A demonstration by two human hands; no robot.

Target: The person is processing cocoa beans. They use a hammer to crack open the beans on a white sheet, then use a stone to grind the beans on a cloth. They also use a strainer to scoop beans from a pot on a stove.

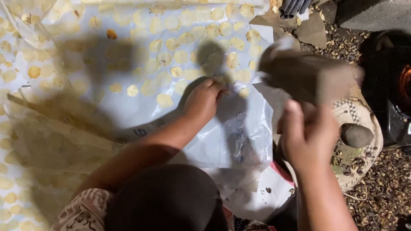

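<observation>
Ground surface: I see a pale plastic sheet [121, 91] spread over most of the left and far part of the scene, dotted with rows of small flattened yellowish discs [164, 100]. A brownish sheet [57, 135] overlaps it at near left. Strong light from above throws hard shadows.

Right side is bare ground littered with dark husks [386, 193]. Far right, a dark stove-like unit [401, 94] with an orange glow inside. A round patterned mat [362, 125] lies beside it, with a smooth grey stone [356, 135] on top.

Left hand [202, 101]: stretched out to the sheet's middle, fingers curled down, tips pressed on a disc [219, 79] at the edge of the rows. I cannot tell whether it is pinched or only touched.

Right hand [309, 136]: raised near the mat, fingers folded around a blurred brownish object [308, 74], possibly a flat tool.

A dark glove [295, 2] lies at the far edge.
</observation>
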